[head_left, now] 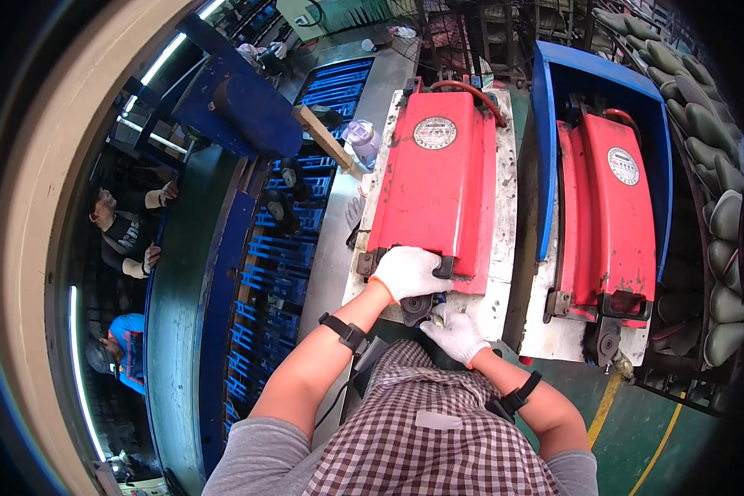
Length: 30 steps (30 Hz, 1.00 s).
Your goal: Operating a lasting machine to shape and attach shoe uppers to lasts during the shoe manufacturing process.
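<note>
The long red painted metal machine housing (443, 186) sits directly in front of the person, its near end under the white-gloved left hand (407, 274). That hand lies palm down, fingers partly bent over the near edge beside a black metal bracket (445, 266); whether it grips anything cannot be told. The white-gloved right hand (456, 334) is curled, fingertips drawn together close to the black round end fitting (416, 309); what they may hold is hidden. For good work here, the left hand would best brace the housing steadily while the right makes small, controlled movements, glove fabric clear of the fitting. The housing stands on a worn white tabletop (504, 198). To the right, a second red metal machine (616, 207) stands within an open blue box-shaped cover (546, 149).
</note>
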{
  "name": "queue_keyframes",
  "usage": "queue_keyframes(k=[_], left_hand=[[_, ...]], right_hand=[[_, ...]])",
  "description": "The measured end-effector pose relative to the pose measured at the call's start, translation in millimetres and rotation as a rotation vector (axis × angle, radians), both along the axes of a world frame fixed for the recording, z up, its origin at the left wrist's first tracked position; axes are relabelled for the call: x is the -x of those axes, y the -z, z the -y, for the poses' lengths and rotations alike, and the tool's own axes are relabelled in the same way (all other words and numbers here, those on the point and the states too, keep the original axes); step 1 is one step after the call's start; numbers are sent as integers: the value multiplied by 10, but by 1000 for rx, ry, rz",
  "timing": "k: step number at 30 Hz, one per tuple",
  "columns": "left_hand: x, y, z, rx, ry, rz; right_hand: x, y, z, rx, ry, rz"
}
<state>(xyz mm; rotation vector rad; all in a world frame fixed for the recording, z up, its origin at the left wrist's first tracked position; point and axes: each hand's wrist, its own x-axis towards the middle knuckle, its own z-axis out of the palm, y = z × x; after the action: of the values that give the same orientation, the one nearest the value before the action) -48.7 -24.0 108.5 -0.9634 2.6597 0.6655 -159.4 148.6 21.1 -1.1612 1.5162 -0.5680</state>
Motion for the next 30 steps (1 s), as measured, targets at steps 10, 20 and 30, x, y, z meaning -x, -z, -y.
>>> queue_keyframes(k=[10,20,30], left_hand=[[7,-53,-14,-4,-12,21],[-10,-27,0,8,-2,-17],[-13,41,-52,50,23,-59]], right_hand=[[-18,-4,-8,16,31,9],[-282,111,-82,-387,126,593],[-701,286,197,-562,-197,562]])
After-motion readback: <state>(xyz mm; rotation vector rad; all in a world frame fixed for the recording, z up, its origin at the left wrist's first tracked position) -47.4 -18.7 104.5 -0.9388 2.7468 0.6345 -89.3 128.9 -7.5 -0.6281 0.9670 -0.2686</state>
